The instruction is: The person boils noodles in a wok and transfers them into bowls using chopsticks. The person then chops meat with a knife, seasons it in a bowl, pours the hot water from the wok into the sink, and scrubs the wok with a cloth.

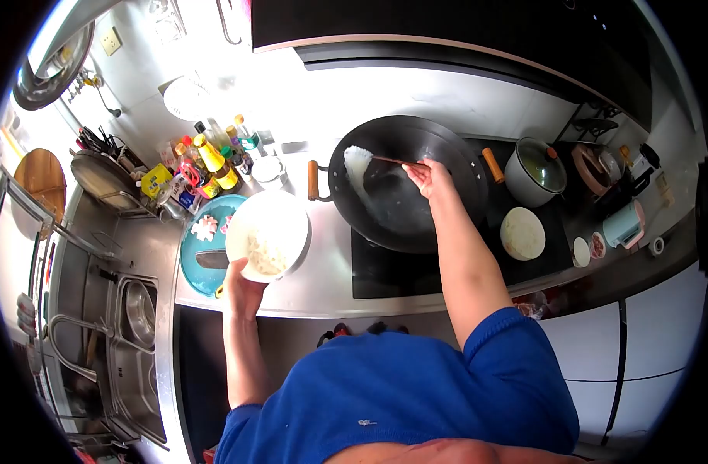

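My right hand is closed round the end of a thin brown utensil over the black wok. At the utensil's far end, a white clump lies against the wok's left inner side, with a pale streak below it. With my left hand I grip the lower rim of a white bowl, left of the wok. Pale pieces of food lie low in the bowl. Beneath its left side is a blue board with a cleaver and pinkish pieces.
A lidded pot and a pale bowl stand right of the wok. Bottles crowd the counter behind the board. The sink is at the left. A dark range hood hangs above the stove.
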Demonstrator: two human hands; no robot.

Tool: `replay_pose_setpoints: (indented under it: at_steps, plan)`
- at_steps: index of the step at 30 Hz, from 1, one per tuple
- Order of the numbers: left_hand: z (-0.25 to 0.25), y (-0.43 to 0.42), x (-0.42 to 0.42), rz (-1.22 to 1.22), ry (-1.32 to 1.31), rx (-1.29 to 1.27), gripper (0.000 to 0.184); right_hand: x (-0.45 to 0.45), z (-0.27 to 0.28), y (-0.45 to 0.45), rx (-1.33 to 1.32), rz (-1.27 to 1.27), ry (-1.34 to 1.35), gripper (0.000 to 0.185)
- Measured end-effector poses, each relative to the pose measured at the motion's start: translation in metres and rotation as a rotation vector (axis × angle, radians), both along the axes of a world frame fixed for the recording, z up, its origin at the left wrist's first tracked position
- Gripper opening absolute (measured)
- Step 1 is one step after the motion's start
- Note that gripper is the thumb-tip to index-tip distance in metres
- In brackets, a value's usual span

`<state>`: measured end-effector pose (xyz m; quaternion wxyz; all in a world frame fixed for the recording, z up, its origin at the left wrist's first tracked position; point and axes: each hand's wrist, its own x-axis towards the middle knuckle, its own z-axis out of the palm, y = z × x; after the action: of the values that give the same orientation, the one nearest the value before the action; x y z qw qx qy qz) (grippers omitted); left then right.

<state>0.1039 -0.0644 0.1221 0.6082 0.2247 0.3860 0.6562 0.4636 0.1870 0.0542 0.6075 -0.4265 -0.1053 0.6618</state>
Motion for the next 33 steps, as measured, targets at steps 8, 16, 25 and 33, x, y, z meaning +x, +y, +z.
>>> replay_pose_setpoints:
  at_steps: [8,16,25,33]
  plan:
    - [0.022,0.077,0.022,-0.177,0.12,0.036,0.054,0.043,0.051,-0.018,0.256,-0.05,-0.004,0.023]
    - [0.03,0.166,0.072,-0.333,0.415,0.032,0.046,0.102,0.113,-0.058,0.397,-0.223,-0.092,0.023]
    - [-0.009,0.22,0.136,-0.496,0.473,-0.094,0.048,0.129,0.143,-0.094,0.486,-0.316,-0.207,0.026]
    - [-0.031,0.233,0.175,-0.389,0.693,-0.28,0.063,0.102,0.188,-0.096,0.59,-0.329,-0.175,0.02]
